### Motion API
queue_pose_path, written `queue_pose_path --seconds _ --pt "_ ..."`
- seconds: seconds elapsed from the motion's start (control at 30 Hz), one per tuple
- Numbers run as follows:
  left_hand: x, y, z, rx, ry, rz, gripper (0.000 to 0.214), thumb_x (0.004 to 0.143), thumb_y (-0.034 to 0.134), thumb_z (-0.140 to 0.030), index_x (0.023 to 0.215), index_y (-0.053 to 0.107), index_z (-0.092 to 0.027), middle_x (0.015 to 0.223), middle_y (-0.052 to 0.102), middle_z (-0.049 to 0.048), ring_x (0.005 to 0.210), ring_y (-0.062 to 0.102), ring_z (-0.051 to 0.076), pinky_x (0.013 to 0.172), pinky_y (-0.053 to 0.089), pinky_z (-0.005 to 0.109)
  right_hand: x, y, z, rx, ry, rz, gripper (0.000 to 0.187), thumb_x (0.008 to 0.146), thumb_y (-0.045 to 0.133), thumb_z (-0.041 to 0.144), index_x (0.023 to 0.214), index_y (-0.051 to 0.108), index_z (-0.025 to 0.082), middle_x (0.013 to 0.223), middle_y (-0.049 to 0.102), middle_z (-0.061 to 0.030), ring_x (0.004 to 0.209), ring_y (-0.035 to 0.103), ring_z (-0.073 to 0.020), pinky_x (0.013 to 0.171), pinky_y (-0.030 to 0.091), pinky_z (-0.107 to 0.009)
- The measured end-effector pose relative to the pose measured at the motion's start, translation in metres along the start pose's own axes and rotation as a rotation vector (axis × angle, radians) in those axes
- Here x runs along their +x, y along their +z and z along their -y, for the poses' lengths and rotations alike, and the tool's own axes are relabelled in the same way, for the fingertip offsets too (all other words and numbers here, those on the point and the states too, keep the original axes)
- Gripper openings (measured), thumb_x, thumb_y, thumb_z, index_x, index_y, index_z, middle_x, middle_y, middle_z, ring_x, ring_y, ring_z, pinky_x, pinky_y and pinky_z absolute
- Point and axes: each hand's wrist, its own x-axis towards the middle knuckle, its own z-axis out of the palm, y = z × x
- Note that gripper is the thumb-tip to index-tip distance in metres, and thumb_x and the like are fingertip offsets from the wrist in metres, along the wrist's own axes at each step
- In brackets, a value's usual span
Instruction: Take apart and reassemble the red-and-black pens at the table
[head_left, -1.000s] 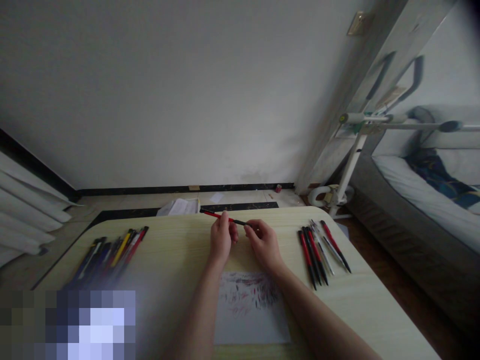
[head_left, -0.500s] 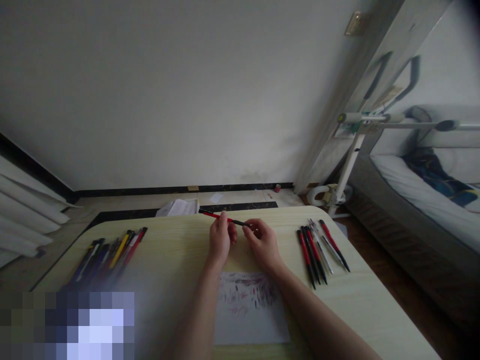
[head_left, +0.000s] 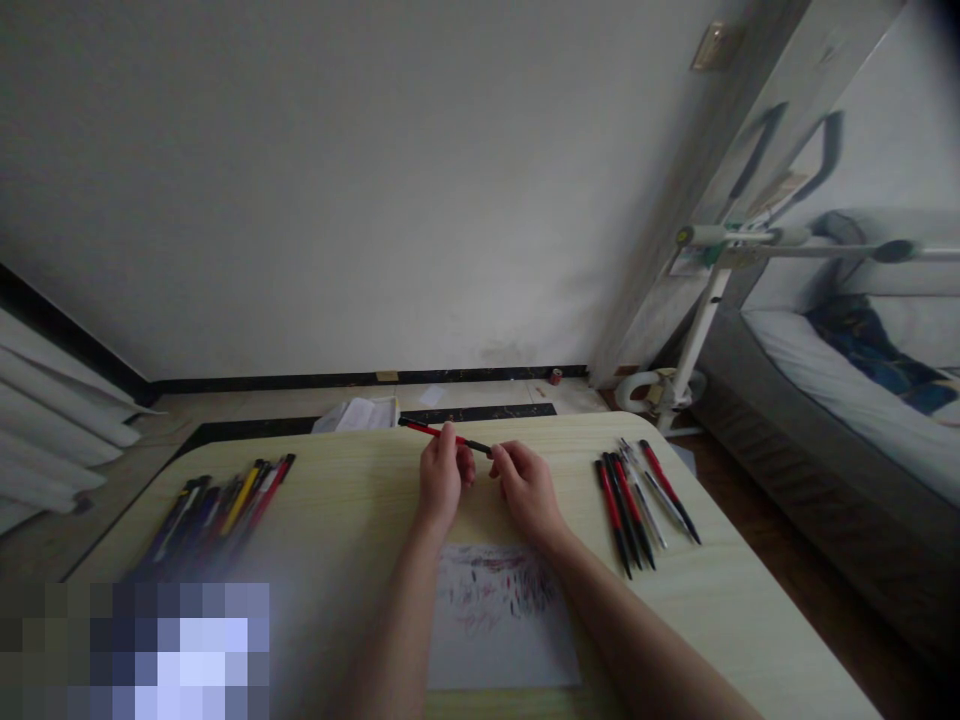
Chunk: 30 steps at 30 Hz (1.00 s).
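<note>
A red and black pen point(head_left: 425, 429) is held level above the far part of the table. My left hand point(head_left: 442, 475) is closed around its middle, thumb on top. At the pen's right end, the fingers of my right hand point(head_left: 523, 480) pinch the black tip section. Below my wrists lies a white sheet of paper point(head_left: 499, 650) covered with dark and reddish scribbles. To the right, several red and black pens point(head_left: 628, 508) and clear-barrelled pens point(head_left: 646, 495) lie side by side.
The pale wooden table point(head_left: 352, 510) carries a blurred bunch of several pens point(head_left: 240, 500) at its left. Beyond its far edge are a box with papers point(head_left: 358, 413) and a white wall point(head_left: 360, 200). A white metal exercise frame point(head_left: 697, 330) and a bed point(head_left: 795, 400) stand right.
My right hand's fingers have shifted slightly at the pen's black end, showing a little more of it. My left hand and the pen stay nearly in place.
</note>
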Motion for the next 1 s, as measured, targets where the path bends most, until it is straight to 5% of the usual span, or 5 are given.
queue_pose_path --seconds 1.0 --pt "0.0000 -0.0006 -0.0005 0.018 -0.009 0.009 0.047 0.077 0.041 -0.057 0.053 0.043 -0.017 0.039 0.045 -0.0022 0.032 0.039 0.008 0.033 0.027 0.020 0.0004 0.0016 -0.0011 0.007 -0.014 -0.014 0.017 0.078 0.051 0.032 0.084 0.058 0.017 0.064 0.058 -0.0006 0.051 0.050 -0.0116 0.046 0.037 -0.022"
